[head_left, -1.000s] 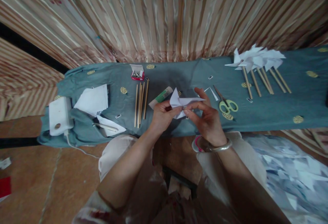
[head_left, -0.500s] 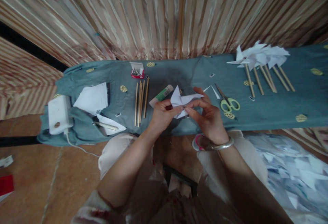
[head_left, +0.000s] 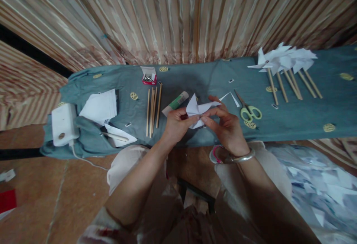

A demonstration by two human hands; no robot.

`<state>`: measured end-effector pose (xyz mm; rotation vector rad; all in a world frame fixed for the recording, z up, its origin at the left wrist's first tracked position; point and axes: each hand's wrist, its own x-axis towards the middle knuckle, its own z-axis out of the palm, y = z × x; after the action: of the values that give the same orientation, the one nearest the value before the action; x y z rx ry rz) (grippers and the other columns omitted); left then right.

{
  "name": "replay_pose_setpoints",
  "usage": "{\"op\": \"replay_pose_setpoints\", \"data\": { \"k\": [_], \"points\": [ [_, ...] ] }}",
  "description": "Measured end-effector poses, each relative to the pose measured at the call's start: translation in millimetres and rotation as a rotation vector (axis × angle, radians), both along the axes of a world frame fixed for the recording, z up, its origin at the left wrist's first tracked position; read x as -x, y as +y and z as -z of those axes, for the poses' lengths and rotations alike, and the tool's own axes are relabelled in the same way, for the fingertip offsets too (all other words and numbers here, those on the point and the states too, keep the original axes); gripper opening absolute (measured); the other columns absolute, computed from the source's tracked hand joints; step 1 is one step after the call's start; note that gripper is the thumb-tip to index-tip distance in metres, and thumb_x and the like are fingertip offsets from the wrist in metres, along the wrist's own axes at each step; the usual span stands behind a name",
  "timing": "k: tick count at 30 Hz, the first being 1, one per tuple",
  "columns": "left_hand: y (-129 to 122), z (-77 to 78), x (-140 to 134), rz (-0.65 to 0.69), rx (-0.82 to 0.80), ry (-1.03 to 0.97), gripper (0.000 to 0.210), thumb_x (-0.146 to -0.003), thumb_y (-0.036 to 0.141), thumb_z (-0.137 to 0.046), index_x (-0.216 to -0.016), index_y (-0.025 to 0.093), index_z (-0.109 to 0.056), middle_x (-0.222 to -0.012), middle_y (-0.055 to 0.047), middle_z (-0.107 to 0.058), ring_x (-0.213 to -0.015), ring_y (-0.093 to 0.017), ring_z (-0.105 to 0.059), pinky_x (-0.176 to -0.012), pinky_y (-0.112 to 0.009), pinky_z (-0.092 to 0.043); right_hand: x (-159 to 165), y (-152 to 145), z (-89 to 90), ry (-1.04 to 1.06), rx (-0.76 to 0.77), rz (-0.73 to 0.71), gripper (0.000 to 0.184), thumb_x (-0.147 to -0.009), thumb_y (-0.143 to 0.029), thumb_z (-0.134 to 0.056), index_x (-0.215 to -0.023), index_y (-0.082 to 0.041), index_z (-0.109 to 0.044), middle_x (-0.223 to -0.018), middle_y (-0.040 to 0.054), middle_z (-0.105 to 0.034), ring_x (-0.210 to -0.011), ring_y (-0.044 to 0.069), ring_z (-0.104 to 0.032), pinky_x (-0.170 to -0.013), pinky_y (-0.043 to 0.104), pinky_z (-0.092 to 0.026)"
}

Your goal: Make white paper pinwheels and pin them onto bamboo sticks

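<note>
A white paper pinwheel (head_left: pixel 196 109), without a stick, is held between both hands over the table's near edge. My left hand (head_left: pixel 176 125) pinches its left side, with the thumb at the folded centre. My right hand (head_left: pixel 225 127), a silver bangle at its wrist, grips the right side with thumb and fingertips meeting at the centre. Fingers and paper hide whatever lies right at the middle. Just behind my left hand lies a green and white glue stick (head_left: pixel 176 103). Green-handled scissors (head_left: pixel 248 110) rest to the right, beside a thin paper offcut (head_left: pixel 233 99).
Several wooden sticks (head_left: pixel 153 112) lie left of my hands, below a small red box of metal pins (head_left: pixel 149 77). Farther left are stacked paper sheets (head_left: pixel 100 106) and a white device (head_left: pixel 64 124). Finished pinwheels (head_left: pixel 287 60) lie at right; a bag of paper (head_left: pixel 323 188) stands below.
Almost nothing differs. Both hands keep their hold on the pinwheel, and the right fingers have shifted very slightly left. The view has moved a little.
</note>
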<state>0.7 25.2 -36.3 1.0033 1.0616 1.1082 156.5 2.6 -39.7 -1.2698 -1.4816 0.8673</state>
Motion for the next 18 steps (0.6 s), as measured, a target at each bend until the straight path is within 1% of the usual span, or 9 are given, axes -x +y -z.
{"op": "replay_pose_setpoints", "data": {
  "k": [3,7,12,18],
  "points": [
    [-1.0,-1.4,0.0,-0.010,0.017,-0.009,0.025,-0.057,0.034,-0.088,-0.075,0.018,-0.079,-0.079,-0.005,-0.075,-0.077,-0.023,-0.067,-0.074,-0.035,-0.054,0.3,-0.2,0.1,-0.001,-0.003,0.003,0.013,-0.085,-0.038,-0.068,-0.081,-0.026,-0.066,-0.120,0.0072,-0.066,-0.139,0.028,-0.043,-0.118,0.053,-0.029],
    [-1.4,-2.9,-0.1,-0.015,0.041,-0.029,0.023,-0.057,0.029,-0.089,-0.075,0.018,-0.078,-0.081,-0.006,-0.075,-0.081,-0.025,-0.068,-0.074,-0.035,-0.053,0.2,-0.5,0.2,0.002,-0.016,-0.004,0.012,-0.085,-0.036,-0.068,-0.080,-0.026,-0.066,-0.117,0.0073,-0.067,-0.142,0.027,-0.040,-0.119,0.053,-0.029],
    [-1.0,-2.8,0.5,-0.004,0.033,-0.012,0.027,-0.057,0.033,-0.088,-0.078,0.018,-0.079,-0.079,-0.005,-0.076,-0.077,-0.023,-0.068,-0.074,-0.034,-0.054,0.0,-0.4,0.5,0.010,-0.007,-0.008,0.011,-0.085,-0.035,-0.068,-0.080,-0.026,-0.066,-0.122,0.0073,-0.065,-0.141,0.028,-0.041,-0.118,0.052,-0.030],
    [-1.2,-2.3,0.7,0.010,0.040,-0.032,0.026,-0.059,0.031,-0.088,-0.078,0.018,-0.079,-0.078,-0.004,-0.075,-0.075,-0.021,-0.067,-0.073,-0.033,-0.053,0.9,-0.5,-1.1,0.012,-0.016,-0.013,0.012,-0.086,-0.035,-0.068,-0.079,-0.026,-0.065,-0.111,0.0072,-0.068,-0.142,0.027,-0.040,-0.118,0.052,-0.030]
  ]
}}
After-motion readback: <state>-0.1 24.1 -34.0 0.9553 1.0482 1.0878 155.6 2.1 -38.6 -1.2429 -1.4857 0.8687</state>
